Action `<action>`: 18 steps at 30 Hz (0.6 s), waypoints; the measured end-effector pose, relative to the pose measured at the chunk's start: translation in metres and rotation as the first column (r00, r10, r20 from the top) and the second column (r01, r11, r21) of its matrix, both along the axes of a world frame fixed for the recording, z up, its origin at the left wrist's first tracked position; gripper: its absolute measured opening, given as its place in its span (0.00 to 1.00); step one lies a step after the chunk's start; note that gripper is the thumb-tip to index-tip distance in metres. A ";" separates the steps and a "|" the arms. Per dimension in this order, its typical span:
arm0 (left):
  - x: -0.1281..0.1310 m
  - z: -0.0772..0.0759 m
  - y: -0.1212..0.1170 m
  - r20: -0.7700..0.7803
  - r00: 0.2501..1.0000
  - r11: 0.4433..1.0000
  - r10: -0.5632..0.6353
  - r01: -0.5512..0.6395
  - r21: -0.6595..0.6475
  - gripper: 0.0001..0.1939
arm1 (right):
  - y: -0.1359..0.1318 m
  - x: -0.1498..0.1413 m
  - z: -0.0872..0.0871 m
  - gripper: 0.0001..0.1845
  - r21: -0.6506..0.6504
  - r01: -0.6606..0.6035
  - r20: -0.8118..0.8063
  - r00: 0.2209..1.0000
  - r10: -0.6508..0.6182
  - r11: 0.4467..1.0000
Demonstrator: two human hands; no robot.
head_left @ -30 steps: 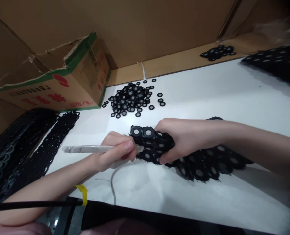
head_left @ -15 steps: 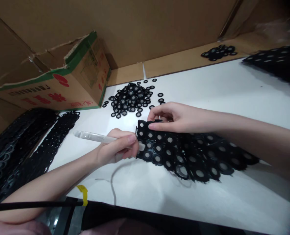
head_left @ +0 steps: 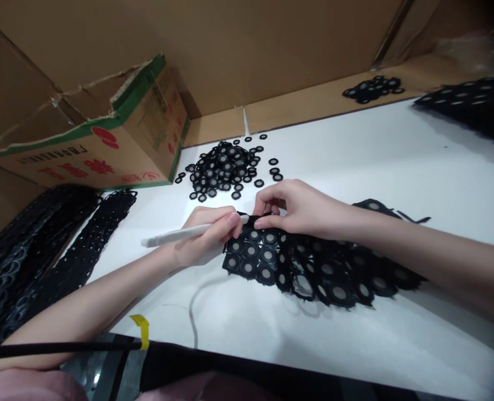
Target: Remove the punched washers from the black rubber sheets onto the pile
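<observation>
My left hand is closed round a slim whitish pen-like tool. The tool's tip meets the top left edge of a black sheet of joined rings with pale round centres. My right hand pinches the top edge of that sheet between thumb and fingers, just right of the tool's tip. The sheet lies on the white table, spreading right beneath my right forearm, with ragged edges. One ring near its lower middle looks open, without a pale disc.
Behind my hands lies a heap of loose black rings. A cardboard box stands at the back left, with black perforated strips before it. More rings and another black sheet lie at the back right.
My right hand shifted from the sheet's middle to its top edge. My left hand moved the tool up and right towards that edge, its rear end now tilted lower. The sheet now lies flatter.
</observation>
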State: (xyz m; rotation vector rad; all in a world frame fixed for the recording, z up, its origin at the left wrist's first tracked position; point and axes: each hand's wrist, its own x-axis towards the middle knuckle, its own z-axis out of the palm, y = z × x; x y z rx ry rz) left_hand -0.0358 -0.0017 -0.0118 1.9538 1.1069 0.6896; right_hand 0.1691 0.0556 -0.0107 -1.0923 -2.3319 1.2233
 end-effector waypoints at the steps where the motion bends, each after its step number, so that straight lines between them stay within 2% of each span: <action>1: 0.000 0.000 0.000 -0.006 1.000 1.000 -0.006 0.006 0.004 0.21 | 0.000 0.000 0.000 0.08 0.000 0.000 0.000 1.000 0.000 1.000; 7: 0.003 0.001 0.000 -0.058 0.998 0.999 -0.026 0.028 0.038 0.21 | 0.000 0.000 -0.001 0.08 0.000 -0.009 -0.016 1.000 0.009 1.000; 15: 0.004 0.003 0.003 -0.132 0.987 0.995 -0.095 0.097 0.008 0.22 | -0.002 0.000 0.001 0.06 -0.039 -0.040 -0.056 0.998 0.038 0.998; 18: 0.003 0.003 0.002 -0.125 0.987 0.995 -0.102 0.102 -0.002 0.21 | -0.003 0.001 0.001 0.06 -0.001 -0.050 -0.031 0.998 0.050 0.999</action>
